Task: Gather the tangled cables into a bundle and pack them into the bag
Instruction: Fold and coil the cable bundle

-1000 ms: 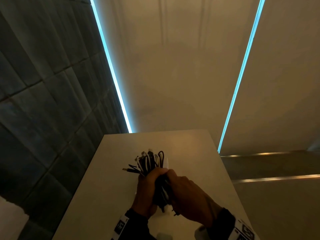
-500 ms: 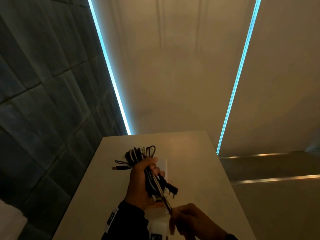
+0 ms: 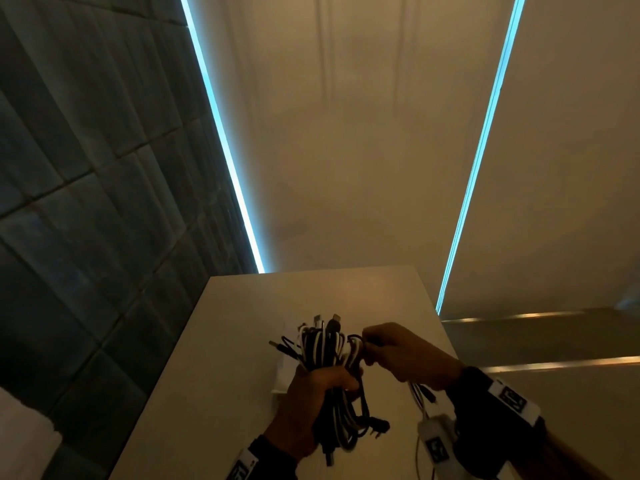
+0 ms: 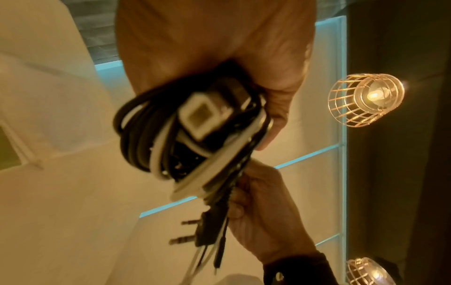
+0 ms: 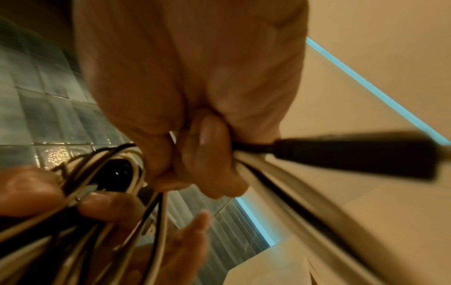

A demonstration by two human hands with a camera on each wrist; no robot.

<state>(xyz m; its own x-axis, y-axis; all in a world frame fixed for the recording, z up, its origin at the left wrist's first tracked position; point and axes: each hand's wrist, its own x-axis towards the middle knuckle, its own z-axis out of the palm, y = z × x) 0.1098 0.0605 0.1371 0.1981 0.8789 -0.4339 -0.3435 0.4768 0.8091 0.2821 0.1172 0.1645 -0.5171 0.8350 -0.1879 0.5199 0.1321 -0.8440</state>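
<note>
A bundle of black and white cables (image 3: 322, 351) is held upright above the pale table (image 3: 221, 393). My left hand (image 3: 311, 393) grips the bundle round its middle, with loops and plugs sticking out above and below. In the left wrist view the coiled cables (image 4: 185, 135) lie in that palm. My right hand (image 3: 391, 351) pinches loose black and white strands at the bundle's upper right. In the right wrist view its fingers (image 5: 207, 154) are curled round the strands, with a black plug (image 5: 354, 154) sticking out. A white flat thing (image 3: 282, 372) lies on the table behind the bundle; whether it is the bag I cannot tell.
A dark tiled wall (image 3: 86, 202) runs along the table's left side, edged by a blue light strip (image 3: 221, 133). Two caged lamps (image 4: 366, 100) hang overhead in the left wrist view. Past the table's right edge are low steps (image 3: 554, 341).
My right hand has come up from low near the table's front edge to the bundle's upper right, drawing strands with it. The left hand keeps its grip on the bundle.
</note>
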